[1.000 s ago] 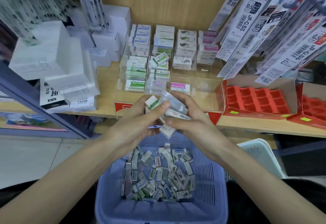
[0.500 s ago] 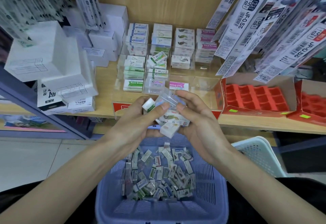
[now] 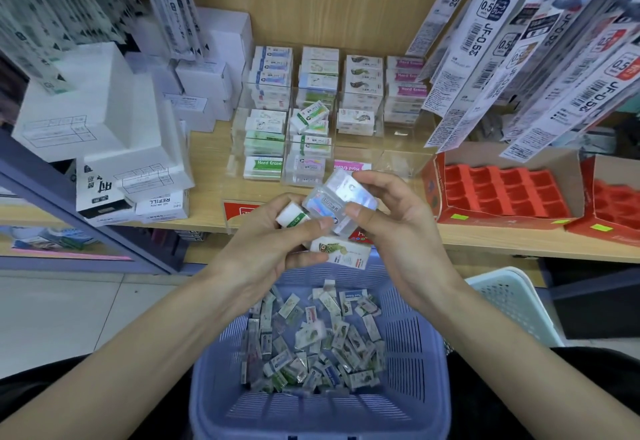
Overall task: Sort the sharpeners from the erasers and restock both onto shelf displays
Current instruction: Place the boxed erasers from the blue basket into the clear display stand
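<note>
Both hands are held above a blue plastic basket (image 3: pixel 419 353) holding several loose wrapped erasers (image 3: pixel 311 339). My left hand (image 3: pixel 273 249) grips a white eraser with a green sleeve (image 3: pixel 291 218) and a flat white eraser with a fish print (image 3: pixel 341 253). My right hand (image 3: pixel 398 231) pinches a shiny clear-wrapped eraser (image 3: pixel 341 199) between thumb and fingers, and my left thumb touches its edge. On the wooden shelf behind stands a clear acrylic display (image 3: pixel 401 162) with stacked erasers (image 3: pixel 315 93) in its compartments. No sharpeners are recognisable.
White boxes (image 3: pixel 104 117) are piled on the shelf's left. Red divided trays (image 3: pixel 505 190) in cardboard boxes sit at right. Packaged pen refills (image 3: pixel 540 51) hang overhead at right and upper left. A pale second basket (image 3: pixel 512 304) stands right of the blue one.
My right hand has lifted and turned the shiny wrapped eraser, showing its flat face. The small white eraser that hung below the cluster is no longer seen.
</note>
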A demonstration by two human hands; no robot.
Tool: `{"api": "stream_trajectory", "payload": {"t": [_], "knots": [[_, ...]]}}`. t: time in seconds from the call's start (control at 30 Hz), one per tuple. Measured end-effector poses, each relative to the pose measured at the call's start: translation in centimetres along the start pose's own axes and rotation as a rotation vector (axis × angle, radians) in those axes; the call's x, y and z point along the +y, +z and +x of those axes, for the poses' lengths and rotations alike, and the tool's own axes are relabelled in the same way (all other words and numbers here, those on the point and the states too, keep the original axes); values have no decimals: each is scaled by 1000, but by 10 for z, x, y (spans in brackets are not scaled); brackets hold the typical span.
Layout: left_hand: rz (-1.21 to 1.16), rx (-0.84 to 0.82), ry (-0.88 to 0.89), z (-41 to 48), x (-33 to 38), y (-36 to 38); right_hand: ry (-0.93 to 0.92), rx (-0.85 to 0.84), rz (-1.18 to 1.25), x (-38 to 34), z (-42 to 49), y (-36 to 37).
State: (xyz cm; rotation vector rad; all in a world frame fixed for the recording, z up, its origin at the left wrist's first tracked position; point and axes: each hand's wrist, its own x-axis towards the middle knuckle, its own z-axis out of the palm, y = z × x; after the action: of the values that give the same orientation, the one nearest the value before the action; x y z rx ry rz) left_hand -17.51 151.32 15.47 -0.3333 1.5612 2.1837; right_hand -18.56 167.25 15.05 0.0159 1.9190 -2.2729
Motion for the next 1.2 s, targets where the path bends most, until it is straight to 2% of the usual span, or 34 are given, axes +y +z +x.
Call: {"api": "stream_trajectory", "payload": {"t": [0.37, 0.53, 0.87, 0.93, 1.0, 1.07, 1.2], "knots": [[32, -34, -8, -7, 6, 0, -175, -21, -124, -14, -1, 1], [30, -22, -56, -10, 9, 1, -186, -86, -206, -18, 5, -4], [303, -149, -183, -15, 13, 6, -214, -76, -278, -15, 1, -3], [258, -138, -160, -16, 11, 8, -262, -5, -263, -15, 1, -2], [138, -73, -117, -15, 10, 10, -296, 141, -183, -19, 5, -6], [37, 13, -71, -14, 9, 11, -268, 221, -116, -21, 6, -10], [43, 20, -18, -14, 3, 16, -80, 170, -55, -8, -1, -1]]}}
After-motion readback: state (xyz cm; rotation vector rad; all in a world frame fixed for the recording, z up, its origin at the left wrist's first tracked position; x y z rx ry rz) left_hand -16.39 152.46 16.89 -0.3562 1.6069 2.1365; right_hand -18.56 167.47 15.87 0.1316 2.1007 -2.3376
